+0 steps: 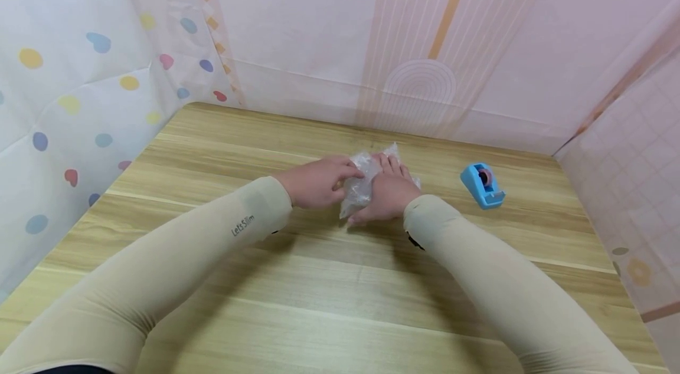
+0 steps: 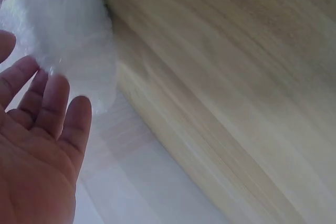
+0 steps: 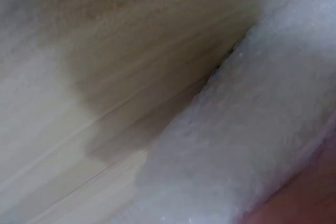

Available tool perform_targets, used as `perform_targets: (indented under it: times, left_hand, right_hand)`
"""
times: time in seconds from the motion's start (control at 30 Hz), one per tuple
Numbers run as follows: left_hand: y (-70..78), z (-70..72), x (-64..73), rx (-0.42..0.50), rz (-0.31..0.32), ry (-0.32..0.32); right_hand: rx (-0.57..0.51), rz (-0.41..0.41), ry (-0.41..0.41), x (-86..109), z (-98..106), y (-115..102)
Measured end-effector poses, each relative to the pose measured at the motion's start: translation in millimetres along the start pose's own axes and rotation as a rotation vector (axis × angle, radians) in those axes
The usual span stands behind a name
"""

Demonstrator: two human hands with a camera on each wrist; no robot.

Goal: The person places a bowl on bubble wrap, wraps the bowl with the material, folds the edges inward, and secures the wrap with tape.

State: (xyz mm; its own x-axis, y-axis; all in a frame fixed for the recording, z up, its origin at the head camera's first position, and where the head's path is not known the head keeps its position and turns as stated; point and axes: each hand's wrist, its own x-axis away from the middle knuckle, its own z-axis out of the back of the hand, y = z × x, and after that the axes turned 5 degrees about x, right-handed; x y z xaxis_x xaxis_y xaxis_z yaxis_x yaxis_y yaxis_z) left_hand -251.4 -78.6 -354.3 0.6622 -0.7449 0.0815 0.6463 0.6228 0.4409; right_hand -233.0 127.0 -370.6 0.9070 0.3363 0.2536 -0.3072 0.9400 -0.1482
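Between the hands [image 1: 317,183] [image 1: 394,194], plastic wrap [image 1: 359,190] slants away rightward.

Glossy, crinkled plastic wrap [image 1: 359,190]

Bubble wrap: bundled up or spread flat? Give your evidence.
Bundled up: the bubble wrap forms a thick, compact mass beneath the right hand.

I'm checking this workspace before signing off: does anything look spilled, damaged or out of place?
Nothing stands out. The clear plastic wrap under the right hand looks crumpled, as handled wrap usually does; the blue tape dispenser sits on the wooden table, and no spill shows.
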Motion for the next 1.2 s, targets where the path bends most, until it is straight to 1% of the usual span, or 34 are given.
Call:
perform_targets:
  times: [0.07, 0.2, 0.37, 0.57, 0.67, 0.73, 0.87, 0.97, 1.03, 1.1, 1.2]
  left_hand:
    - [0.5, -2.2, -1.1, -0.058, -0.015, -0.005]
    - [0.0, -5.9, -2.1, -0.129, -0.04, 0.001]
    - [-0.9, -9.2, -2.1, -0.204, -0.044, -0.005]
    - [-1.0, -13.5, -3.5, -0.205, -0.018, -0.071]
    - [0.5, -16.1, -5.1, -0.207, -0.011, -0.093]
    - [2.1, -18.1, -6.3, -0.21, -0.004, -0.097]
    - [6.5, -21.8, -8.7, -0.212, 0.02, -0.105]
    - [9.5, -23.8, -10.6, -0.231, 0.038, -0.107]
    - [11.0, -24.9, -11.8, -0.252, 0.052, -0.106]
    - [12.6, -25.8, -13.1, -0.277, 0.071, -0.105]
    - [15.8, -27.5, -15.7, -0.317, 0.104, -0.105]
  right_hand:
    - [-0.038, 0.006, 0.003, 0.2, 1, 3]
    - [-0.09, 0.018, 0.022, 0.3, 2, 6]
    - [-0.139, 0.028, 0.032, 2.3, 6, 9]
    - [-0.206, 0.066, 0.0, 5.3, 9, 15]
    - [-0.23, 0.086, -0.019, 6.4, 10, 16]
    - [-0.24, 0.104, -0.029, 6.9, 11, 18]
    - [-0.265, 0.13, -0.074, 8.0, 16, 21]
    - [-0.285, 0.138, -0.129, 9.7, 22, 26]
    - [-0.279, 0.15, -0.147, 10.9, 26, 29]
    - [-0.273, 0.154, -0.159, 11.8, 28, 31]
    - [-0.258, 0.177, -0.146, 11.5, 28, 36]
